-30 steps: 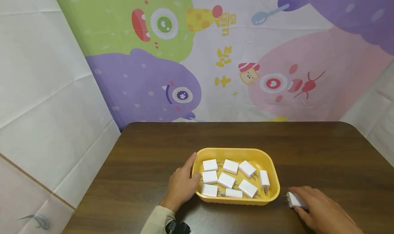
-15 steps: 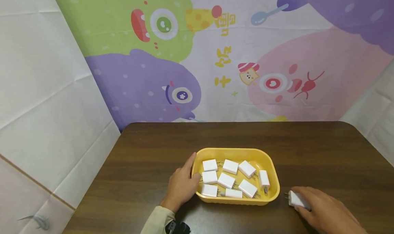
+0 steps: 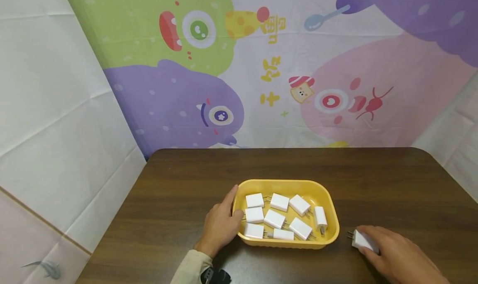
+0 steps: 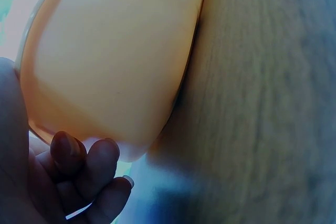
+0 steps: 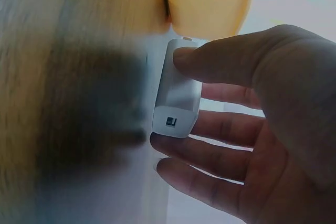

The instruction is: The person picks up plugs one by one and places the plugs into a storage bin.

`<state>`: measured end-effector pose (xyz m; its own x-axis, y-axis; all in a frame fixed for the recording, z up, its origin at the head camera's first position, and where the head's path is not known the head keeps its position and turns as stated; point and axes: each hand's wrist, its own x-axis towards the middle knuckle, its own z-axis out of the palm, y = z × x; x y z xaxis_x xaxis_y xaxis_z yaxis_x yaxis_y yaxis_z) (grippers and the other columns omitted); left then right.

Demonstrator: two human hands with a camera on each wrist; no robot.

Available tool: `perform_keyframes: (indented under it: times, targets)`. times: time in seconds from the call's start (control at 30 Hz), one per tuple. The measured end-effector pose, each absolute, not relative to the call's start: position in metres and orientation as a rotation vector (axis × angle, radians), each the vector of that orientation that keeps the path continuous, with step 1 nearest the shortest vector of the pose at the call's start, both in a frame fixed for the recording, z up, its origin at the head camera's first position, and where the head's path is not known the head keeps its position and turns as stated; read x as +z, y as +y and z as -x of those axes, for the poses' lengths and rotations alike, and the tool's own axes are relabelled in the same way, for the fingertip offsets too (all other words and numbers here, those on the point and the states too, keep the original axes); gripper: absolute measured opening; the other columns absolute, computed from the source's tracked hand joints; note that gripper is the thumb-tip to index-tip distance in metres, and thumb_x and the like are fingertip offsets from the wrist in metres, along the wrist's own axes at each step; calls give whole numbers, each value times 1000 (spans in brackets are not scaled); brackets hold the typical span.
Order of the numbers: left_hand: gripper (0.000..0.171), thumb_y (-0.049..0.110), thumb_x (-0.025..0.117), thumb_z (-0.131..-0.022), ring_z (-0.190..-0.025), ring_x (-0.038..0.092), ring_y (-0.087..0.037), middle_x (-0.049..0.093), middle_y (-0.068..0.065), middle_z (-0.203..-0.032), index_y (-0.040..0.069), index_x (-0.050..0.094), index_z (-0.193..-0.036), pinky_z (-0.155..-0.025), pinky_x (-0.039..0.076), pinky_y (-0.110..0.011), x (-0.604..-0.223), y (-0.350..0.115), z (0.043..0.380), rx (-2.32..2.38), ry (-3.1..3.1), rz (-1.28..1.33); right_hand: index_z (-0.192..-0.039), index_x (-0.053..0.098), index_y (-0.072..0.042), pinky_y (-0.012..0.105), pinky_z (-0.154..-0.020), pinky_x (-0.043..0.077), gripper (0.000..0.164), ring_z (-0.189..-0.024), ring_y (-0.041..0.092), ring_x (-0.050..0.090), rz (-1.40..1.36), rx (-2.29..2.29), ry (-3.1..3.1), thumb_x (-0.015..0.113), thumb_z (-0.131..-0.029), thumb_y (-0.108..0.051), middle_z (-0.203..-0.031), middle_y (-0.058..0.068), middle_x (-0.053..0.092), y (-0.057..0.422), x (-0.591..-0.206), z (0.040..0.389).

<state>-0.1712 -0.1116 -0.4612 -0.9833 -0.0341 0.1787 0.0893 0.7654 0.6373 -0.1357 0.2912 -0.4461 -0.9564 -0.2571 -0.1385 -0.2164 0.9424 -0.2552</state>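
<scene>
A yellow plastic bin [image 3: 287, 243] stands on the table with several white charger plugs [image 3: 274, 219] lying in it. At its left end my left hand [image 3: 221, 227] holds the rim, the thumb over the edge and fingers along the outside. In the left wrist view, the fingers [image 4: 100, 161] curl by the bin's outer wall [image 4: 113, 51]. To the right of the bin, my right hand [image 3: 397, 251] pinches one white charger plug [image 3: 364, 241], prongs pointing toward the bin. The right wrist view shows the thumb on that plug [image 5: 178, 87] and its USB port facing the camera.
A dark brown wooden table [image 3: 179, 184] lies under everything. Behind it hangs a cartoon-printed cloth [image 3: 261, 118], and white sheeting [image 3: 56, 110] covers the left side. A dark wrist strap [image 3: 215, 275] sits by the left sleeve.
My right hand has shifted slightly right, away from the bin, with the charger plug, which has turned a little. The left hand and the bin have stayed in place.
</scene>
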Motion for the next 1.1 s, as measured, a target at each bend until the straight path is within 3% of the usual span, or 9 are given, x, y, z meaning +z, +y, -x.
perform_keyframes:
  times: [0.5, 0.77, 1.1]
  targets:
    - [64, 23, 57, -89, -89, 65, -23, 71, -11, -114, 19, 45, -153, -79, 49, -48, -462, -111, 171, -1031, -2772, 53, -125, 63, -2, 55, -77, 52, 47, -96, 30, 65, 448, -473, 3098, 79, -85, -23, -112, 13, 67, 298, -444, 126]
    - [65, 25, 57, -90, -95, 67, -26, 71, -11, -116, 21, 44, -153, -82, 49, -50, -461, -111, 171, -1024, -2779, 37, -125, 62, -3, 56, -75, 51, 49, -88, 26, 63, 363, -479, 3138, 78, -86, -28, -111, 13, 67, 293, -437, 124]
    - [65, 25, 57, -89, -96, 67, -28, 71, -11, -116, 22, 45, -153, -81, 49, -50, -461, -111, 171, -1011, -2772, 48, -122, 63, 1, 61, -77, 50, 48, -90, 33, 64, 341, -518, 3239, 78, -85, -26, -112, 21, 65, 287, -427, 127]
